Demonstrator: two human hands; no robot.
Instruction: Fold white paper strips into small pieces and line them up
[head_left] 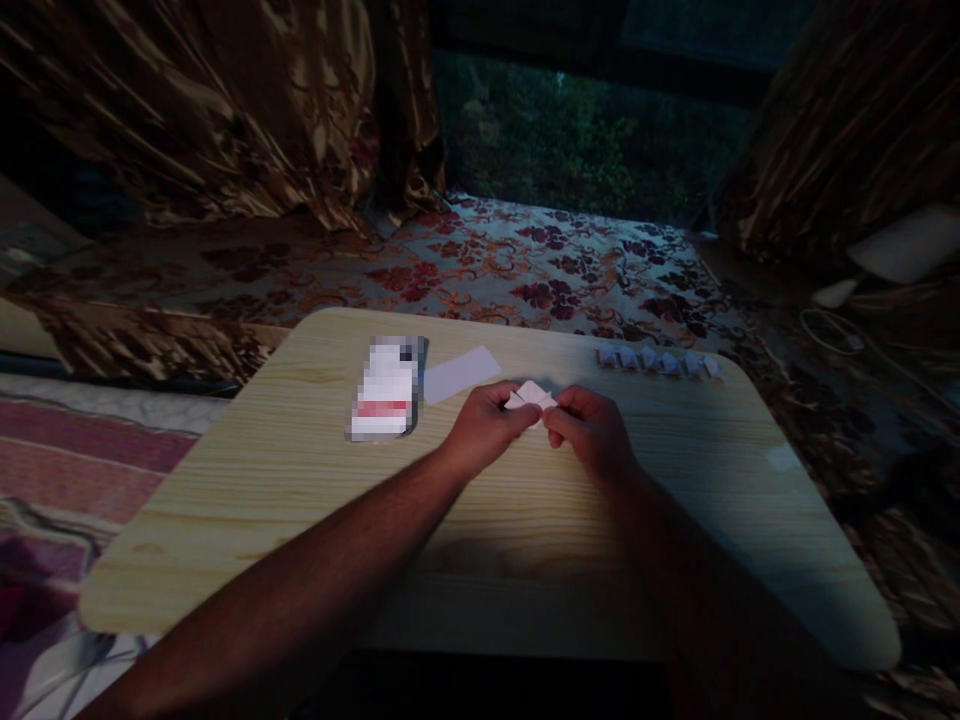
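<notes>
Both my hands meet over the middle of a light wooden table (300, 520). Between them is a small folded white paper piece (531, 395). My left hand (484, 428) pinches its left side with fingers closed. My right hand (592, 430) pinches its right side, fingers closed too. A flat white paper slip (461, 374) lies just left of the hands. A row of several small folded paper pieces (660, 361) sits at the far right of the table.
A blurred card or packet (386, 388) lies left of the slip. Beyond the table is a floral-patterned cloth (525, 265), with brown curtains (225, 110) on both sides and a dark window behind. A striped rug (75, 450) lies at the left.
</notes>
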